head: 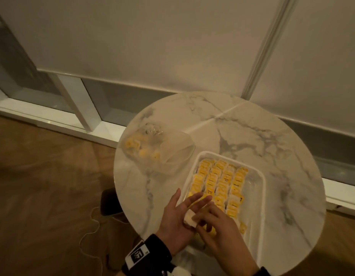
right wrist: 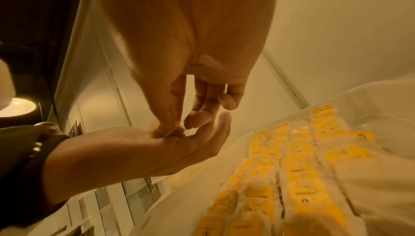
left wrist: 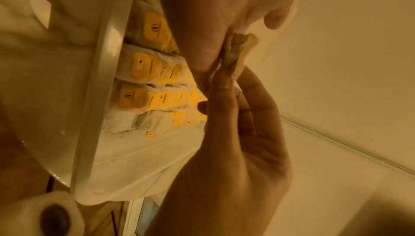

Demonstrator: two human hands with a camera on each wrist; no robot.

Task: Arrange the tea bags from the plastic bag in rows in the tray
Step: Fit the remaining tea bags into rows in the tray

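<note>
The white rectangular plastic tray (head: 259,198) stands on the round marble-patterned surface (head: 272,136), and all places here are given from this tray. Inside it, tea bags with yellow paper tags (head: 222,182) lie in four close rows that fill its left part; a strip along its right wall is bare. One loose yellow tag (head: 243,229) lies near the end of the rows closest to the person.

Over the tray's near left corner the left hand (head: 177,220) is turned palm up with straight, relaxed fingers. A single white tea bag (head: 189,218) rests on this palm. The right hand (head: 220,230) comes from above, and its thumb and forefinger pinch this tea bag, as the right wrist view shows; its other fingers are loosely bent.

Beyond the tray's far left corner, just beside it, the crumpled clear plastic bag (head: 172,150) lies on the surface with a few tea bags inside.
</note>
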